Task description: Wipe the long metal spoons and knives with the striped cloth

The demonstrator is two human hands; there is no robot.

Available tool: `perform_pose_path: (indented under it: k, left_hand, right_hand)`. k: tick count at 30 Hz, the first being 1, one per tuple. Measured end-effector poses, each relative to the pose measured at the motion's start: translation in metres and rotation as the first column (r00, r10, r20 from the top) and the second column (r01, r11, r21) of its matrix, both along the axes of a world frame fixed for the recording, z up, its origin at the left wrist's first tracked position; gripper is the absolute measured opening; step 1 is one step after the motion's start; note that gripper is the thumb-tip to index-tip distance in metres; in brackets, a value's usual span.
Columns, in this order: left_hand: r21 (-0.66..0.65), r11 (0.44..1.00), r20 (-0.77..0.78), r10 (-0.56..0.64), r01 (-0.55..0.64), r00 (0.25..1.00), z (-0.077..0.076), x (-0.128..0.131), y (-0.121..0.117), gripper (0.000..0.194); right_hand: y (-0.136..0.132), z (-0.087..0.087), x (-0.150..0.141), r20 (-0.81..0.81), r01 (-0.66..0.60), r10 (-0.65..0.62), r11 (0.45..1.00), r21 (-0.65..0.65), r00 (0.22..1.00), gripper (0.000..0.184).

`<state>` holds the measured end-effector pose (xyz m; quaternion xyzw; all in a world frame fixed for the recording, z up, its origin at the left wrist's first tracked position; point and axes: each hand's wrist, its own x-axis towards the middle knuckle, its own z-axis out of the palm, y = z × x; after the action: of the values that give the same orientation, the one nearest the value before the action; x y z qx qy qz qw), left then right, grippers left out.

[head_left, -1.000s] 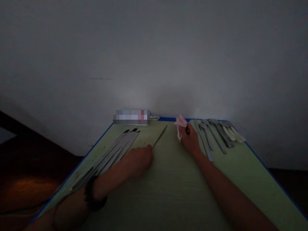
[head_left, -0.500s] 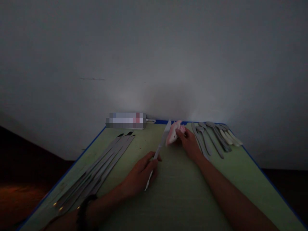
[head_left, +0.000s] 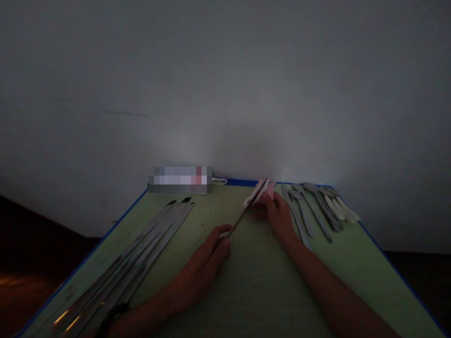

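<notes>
My left hand (head_left: 214, 251) is closed round the handle end of a table knife (head_left: 244, 212), which slants up and away to the right. A pink and white cloth (head_left: 251, 196) is pinched in my right hand (head_left: 280, 216), and the knife's blade lies against it. How far the cloth wraps the blade I cannot tell. Several metal knives (head_left: 155, 241) lie side by side on the left of the table. To the right of my right hand lie several spoons (head_left: 306, 216), their bowls toward the wall.
The pale green table (head_left: 246, 291) has a blue edge and stands against a grey wall (head_left: 225, 84). A blurred-out white box (head_left: 179, 180) with a white loop sits at the back left. White-handled cutlery (head_left: 340, 209) lies at the far right.
The knife has turned so its blade looks narrow, and it now meets the cloth instead of standing just left of it. The view has shifted slightly.
</notes>
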<state>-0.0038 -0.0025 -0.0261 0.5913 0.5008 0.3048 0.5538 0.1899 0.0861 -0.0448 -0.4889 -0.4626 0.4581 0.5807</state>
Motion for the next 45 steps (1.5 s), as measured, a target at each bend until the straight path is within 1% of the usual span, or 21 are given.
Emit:
perform_pose_path:
  k: [4,6,8,10,13,16,18,21,23,24,25,27,31,33,35,37,39,41,42,43,45]
  left_hand:
    - [0.003,0.999,-0.057,-0.038,0.038,0.998,0.001,-0.001,0.000,0.042]
    - [0.007,0.998,-0.060,-0.054,0.054,0.997,0.000,-0.001,0.001,0.042]
    - [0.006,0.998,-0.030,-0.055,0.055,0.998,-0.002,-0.001,0.001,0.041]
    - [-0.003,0.999,0.015,-0.049,0.049,0.999,-0.002,-0.001,0.002,0.040]
    - [-0.021,1.000,0.052,-0.020,0.021,0.998,-0.002,0.002,0.004,0.041]
    - [-0.022,1.000,0.044,0.019,-0.018,0.999,-0.001,0.003,0.006,0.042]
    - [-0.006,1.000,0.041,0.027,-0.027,0.999,-0.001,0.004,0.007,0.040]
    - [0.000,1.000,0.007,0.025,-0.025,1.000,-0.001,0.004,0.008,0.035]
    - [-0.021,1.000,-0.044,0.007,-0.008,0.999,0.000,0.004,0.008,0.032]
    - [-0.029,1.000,-0.070,-0.004,0.002,0.998,0.000,0.004,0.008,0.032]
    - [-0.029,1.000,-0.092,-0.014,0.012,0.996,0.001,0.004,0.008,0.032]
    - [-0.009,1.000,-0.114,-0.026,0.025,0.993,0.003,0.004,0.008,0.033]
    - [0.009,0.999,-0.139,-0.035,0.037,0.990,0.003,0.004,0.009,0.032]
    - [-0.001,0.999,-0.163,-0.049,0.050,0.985,0.002,0.004,0.009,0.032]
    - [0.009,0.998,-0.185,-0.062,0.065,0.981,0.001,0.003,0.009,0.033]
    - [0.034,0.996,-0.200,-0.076,0.084,0.977,0.001,0.003,0.009,0.035]
    - [0.054,0.993,-0.224,-0.090,0.105,0.970,0.001,0.003,0.008,0.036]
    - [0.090,0.987,-0.256,-0.105,0.132,0.961,0.001,0.002,0.008,0.035]
    - [0.109,0.983,-0.271,-0.116,0.150,0.956,0.001,0.002,0.007,0.035]
    - [0.125,0.978,-0.285,-0.129,0.170,0.950,0.002,0.002,0.007,0.034]
    - [0.127,0.970,-0.297,-0.163,0.208,0.941,0.003,0.002,0.006,0.033]
  right_hand:
    - [0.003,-0.003,0.004,-0.063,-0.036,0.034,0.999,-0.033,0.997,0.021]
    - [0.006,-0.003,0.007,-0.151,-0.066,0.058,0.997,-0.051,0.987,0.017]
    - [0.008,-0.003,0.009,-0.282,-0.084,0.067,0.995,-0.049,0.957,0.016]
    - [0.010,-0.001,0.012,-0.425,-0.088,0.065,0.996,-0.034,0.903,0.013]
    - [0.012,0.001,0.015,-0.603,-0.106,0.061,0.994,-0.039,0.795,0.005]
    - [0.011,0.004,0.018,-0.721,-0.167,0.071,0.984,-0.063,0.689,0.009]
    - [0.008,0.006,0.019,-0.767,-0.257,0.125,0.965,-0.054,0.629,0.010]
    - [0.002,0.008,0.020,-0.793,-0.417,0.232,0.908,-0.031,0.563,0.015]
    - [-0.001,0.009,0.020,-0.800,-0.481,0.275,0.877,-0.020,0.534,0.019]
    - [-0.002,0.009,0.020,-0.803,-0.492,0.285,0.871,-0.012,0.524,0.021]
    - [-0.002,0.009,0.020,-0.807,-0.491,0.287,0.871,-0.003,0.515,0.022]
    - [-0.001,0.009,0.021,-0.822,-0.452,0.263,0.892,0.009,0.504,0.019]
    - [0.001,0.009,0.024,-0.864,-0.345,0.190,0.938,0.020,0.467,0.005]
    - [0.000,0.010,0.022,-0.876,-0.345,0.186,0.938,0.024,0.446,0.011]
    - [-0.001,0.010,0.017,-0.871,-0.377,0.197,0.926,0.014,0.450,0.021]
    - [-0.002,0.008,0.009,-0.846,-0.402,0.204,0.916,-0.013,0.492,0.026]
    - [-0.002,0.003,0.000,-0.793,-0.368,0.187,0.929,-0.050,0.580,0.019]
    - [-0.002,-0.003,-0.007,-0.710,-0.286,0.160,0.956,-0.061,0.686,0.007]
    - [-0.001,-0.005,-0.009,-0.670,-0.248,0.150,0.967,-0.052,0.727,0.003]
    - [-0.001,-0.007,-0.011,-0.639,-0.222,0.148,0.974,-0.037,0.755,0.004]
    - [-0.001,-0.009,-0.012,-0.604,-0.235,0.182,0.972,-0.011,0.776,0.006]
